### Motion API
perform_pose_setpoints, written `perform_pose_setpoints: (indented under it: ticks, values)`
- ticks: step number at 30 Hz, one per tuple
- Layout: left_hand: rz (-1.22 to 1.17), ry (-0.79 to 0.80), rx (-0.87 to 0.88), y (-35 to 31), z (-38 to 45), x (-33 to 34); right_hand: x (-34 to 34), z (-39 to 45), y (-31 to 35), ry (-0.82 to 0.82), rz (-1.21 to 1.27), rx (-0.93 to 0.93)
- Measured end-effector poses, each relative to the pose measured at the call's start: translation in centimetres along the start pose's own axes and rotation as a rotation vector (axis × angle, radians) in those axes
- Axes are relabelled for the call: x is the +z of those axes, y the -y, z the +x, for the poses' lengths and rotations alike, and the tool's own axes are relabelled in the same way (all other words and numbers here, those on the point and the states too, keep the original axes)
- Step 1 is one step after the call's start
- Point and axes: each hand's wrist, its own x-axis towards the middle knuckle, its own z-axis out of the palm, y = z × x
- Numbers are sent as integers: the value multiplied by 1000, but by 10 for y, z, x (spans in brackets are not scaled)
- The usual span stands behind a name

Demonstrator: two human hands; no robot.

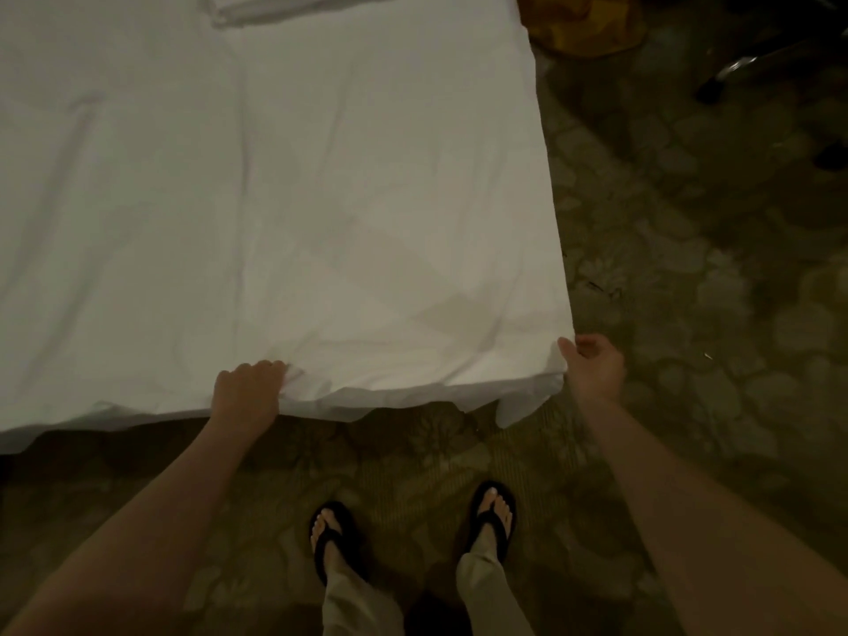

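A large white sheet (284,185) lies spread flat, filling the upper left of the head view, with its near edge and right corner in front of me. My left hand (248,387) grips a bunched fold of the sheet at the near edge, fingers curled into the cloth. My right hand (594,364) holds the sheet's near right corner, thumb on the fabric and fingers loosely curled beside it.
Patterned carpet (688,291) lies to the right and below the sheet. Folded white cloth (257,9) sits at the far edge. A yellow object (583,25) and dark chair legs (757,66) are at the upper right. My feet in black sandals (413,530) stand near the edge.
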Motion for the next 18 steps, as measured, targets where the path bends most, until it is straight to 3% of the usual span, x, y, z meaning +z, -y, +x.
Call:
perform_pose_setpoints:
  ticks: [4, 8, 12, 15, 18]
  values:
    - [8, 16, -26, -3, -4, -11, -5, 4, -3, 152, -7, -41]
    - [-76, 51, -53, -3, -8, -16, -16, 8, -2, -5, 68, -58]
    - [-301, -44, -51, -1, -16, -9, -37, 13, 17, 11, 291, -28]
    - [-389, -100, -57, -7, -23, 5, -50, 3, 3, 69, 215, 14]
    - [-277, 5, -52, -16, -21, 15, -51, -14, -33, 79, 60, 112]
